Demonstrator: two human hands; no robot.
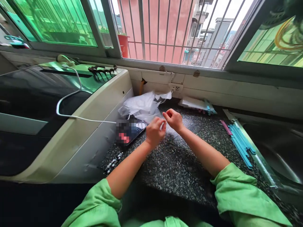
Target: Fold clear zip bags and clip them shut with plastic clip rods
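My left hand (pixel 155 131) is closed, its fingertips pinched together above the speckled dark countertop (pixel 175 170). Just beyond it to the right, my right hand (pixel 174 119) is closed too, thumb and fingers curled towards the left one. A faint, pale, see-through patch shows between and below the hands; I cannot make out what they hold. Behind my left hand lies a crumpled heap of thin white plastic bags (pixel 142 105). A phone (pixel 133 130) with a lit, partly blurred screen rests left of my left hand, a white cable (pixel 90 119) running to it.
Several blue strips (pixel 240 145) and a pink strip (pixel 226 127) lie beside the metal sink (pixel 272 142) at right. A clear packet (pixel 196 104) is near the wall socket (pixel 175 88). A large cream appliance (pixel 94 126) stands at left, below barred windows (pixel 163 31).
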